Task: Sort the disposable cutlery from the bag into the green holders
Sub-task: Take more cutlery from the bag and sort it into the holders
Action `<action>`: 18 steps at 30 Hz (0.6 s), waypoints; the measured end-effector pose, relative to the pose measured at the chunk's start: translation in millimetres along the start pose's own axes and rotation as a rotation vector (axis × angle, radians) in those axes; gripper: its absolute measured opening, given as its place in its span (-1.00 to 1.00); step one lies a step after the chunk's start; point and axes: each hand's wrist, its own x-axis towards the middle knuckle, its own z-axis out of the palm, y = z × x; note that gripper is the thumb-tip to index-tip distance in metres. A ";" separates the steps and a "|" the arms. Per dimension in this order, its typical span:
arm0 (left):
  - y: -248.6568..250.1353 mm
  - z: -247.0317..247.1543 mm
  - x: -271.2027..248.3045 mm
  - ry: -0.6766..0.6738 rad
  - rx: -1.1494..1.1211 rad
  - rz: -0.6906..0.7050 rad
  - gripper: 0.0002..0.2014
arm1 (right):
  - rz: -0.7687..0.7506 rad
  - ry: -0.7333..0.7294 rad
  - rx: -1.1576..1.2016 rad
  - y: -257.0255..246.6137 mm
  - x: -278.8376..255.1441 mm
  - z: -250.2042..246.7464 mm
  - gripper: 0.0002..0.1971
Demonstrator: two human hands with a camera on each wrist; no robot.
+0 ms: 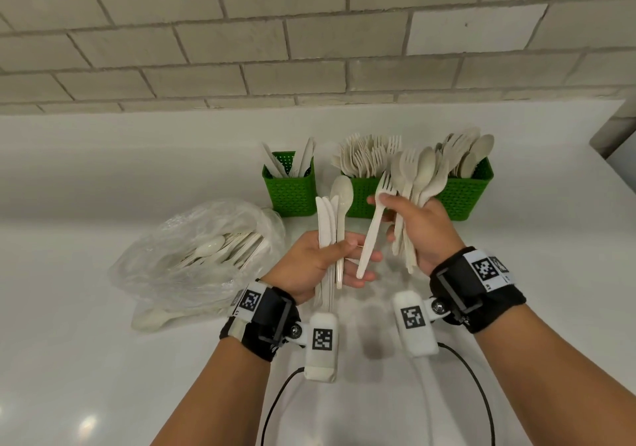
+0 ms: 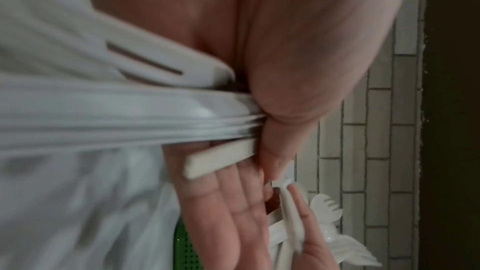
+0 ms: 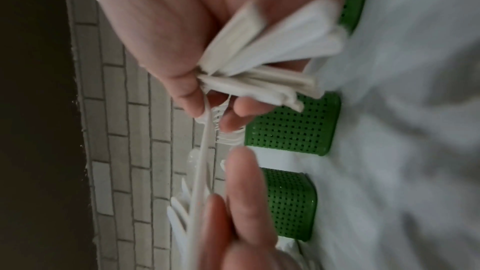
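Wall (image 1: 241, 32): pale grey-beige brick-pattern tiles with darker grout, running bond, rising directly behind the counter. Counter (image 1: 103, 170): glossy white, smooth; meets the wall along a straight seam; small round light reflections (image 1: 86, 423) on its near left part. Right of the wall, at the counter's far corner: a grey edge, unclear what.

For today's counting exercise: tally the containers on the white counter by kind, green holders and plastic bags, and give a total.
Green holders: 3 (left, middle, right)
Plastic bag: 1
Total: 4
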 end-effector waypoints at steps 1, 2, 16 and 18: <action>0.6 0.0 0.2 0.000 0.018 -0.006 -0.75 | -0.003 -0.010 -0.005 -1.2 0.6 0.2 -0.91; 1.2 0.7 0.5 -0.003 0.047 -0.010 -0.75 | -0.018 -0.041 -0.029 -1.2 0.1 0.1 -0.91; -3.4 0.2 6.7 0.034 0.107 0.021 -0.79 | 0.039 0.130 0.252 -11.7 2.2 0.4 -0.93; -4.5 -0.4 10.0 0.102 0.065 0.034 -0.77 | 0.090 0.134 0.345 -13.3 2.3 -0.5 -0.89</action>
